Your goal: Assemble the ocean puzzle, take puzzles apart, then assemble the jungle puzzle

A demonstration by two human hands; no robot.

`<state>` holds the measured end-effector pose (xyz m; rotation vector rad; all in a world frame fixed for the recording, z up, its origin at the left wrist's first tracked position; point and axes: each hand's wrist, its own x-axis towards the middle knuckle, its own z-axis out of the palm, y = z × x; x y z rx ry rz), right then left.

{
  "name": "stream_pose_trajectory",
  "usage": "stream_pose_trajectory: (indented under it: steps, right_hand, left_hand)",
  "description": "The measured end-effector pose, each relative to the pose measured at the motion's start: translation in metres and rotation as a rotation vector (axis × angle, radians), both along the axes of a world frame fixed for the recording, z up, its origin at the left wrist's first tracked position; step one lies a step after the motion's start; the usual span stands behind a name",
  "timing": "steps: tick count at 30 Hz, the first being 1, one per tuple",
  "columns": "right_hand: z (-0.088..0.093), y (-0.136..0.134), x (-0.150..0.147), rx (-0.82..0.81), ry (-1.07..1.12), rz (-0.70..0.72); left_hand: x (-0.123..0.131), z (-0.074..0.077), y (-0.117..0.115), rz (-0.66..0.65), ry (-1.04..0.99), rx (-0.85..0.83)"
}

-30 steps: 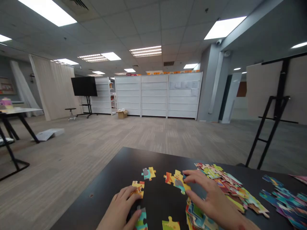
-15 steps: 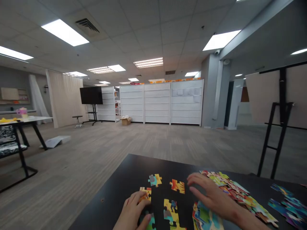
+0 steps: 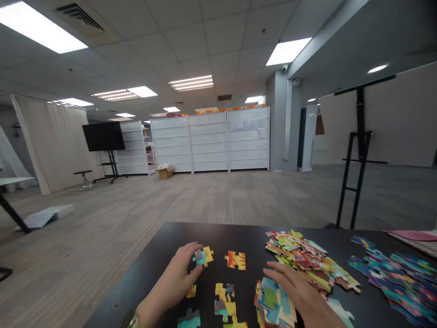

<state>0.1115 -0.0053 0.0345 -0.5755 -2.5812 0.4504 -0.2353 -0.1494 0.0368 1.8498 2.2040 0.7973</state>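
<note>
My left hand [image 3: 175, 275] is at the left of the black table, thumb and fingers apart. Its fingertips reach the left edge of a yellow and teal jigsaw piece [image 3: 204, 256] lying flat. An orange and yellow piece [image 3: 235, 260] lies to the right of that one. Nearer to me is a joined strip of yellow jigsaw pieces [image 3: 225, 300], with a grey and teal piece [image 3: 189, 319] to its left. My right hand [image 3: 297, 291] has its fingers stretched out beside a stack of jigsaw pieces [image 3: 272, 298], partly covering it. I see nothing gripped in it.
A heap of mixed jigsaw pieces [image 3: 307, 255] spreads beyond my right hand. Farther right lies a heap of blue and purple pieces [image 3: 406, 278], with a pink item [image 3: 413, 234] behind it. A black stand [image 3: 355, 182] rises past the table's edge.
My left hand has moved forward to the yellow and teal piece, uncovering the grey and teal one. My right hand has drawn back lower, beside the stack. The view has turned right.
</note>
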Motion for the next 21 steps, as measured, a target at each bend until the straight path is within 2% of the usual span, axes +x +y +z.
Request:
stream_pose_trajectory:
  steps: [3,5,8,12,16,21]
  right_hand:
    - [-0.010,0.006,0.002,0.073,0.005,0.007]
    - [-0.015,0.009,0.003,0.111,0.017,0.019]
    - [-0.016,0.008,0.002,0.152,0.070,0.020]
    - [-0.010,0.003,0.000,0.213,0.111,0.044]
    - [-0.007,0.004,0.003,0.222,0.090,0.070]
    - [-0.005,0.006,0.003,0.170,0.095,0.007]
  left_hand:
    - [-0.006,0.014,0.031,-0.004,0.000,-0.095]
    - [-0.009,0.013,0.044,-0.027,0.001,-0.154]
    - [-0.007,0.008,0.048,-0.022,0.018,-0.204]
    - [0.009,0.010,0.034,0.045,0.040,-0.194]
    - [0.032,0.015,0.011,0.082,0.052,-0.110]
    - [0.058,0.004,-0.017,0.081,0.053,-0.027]
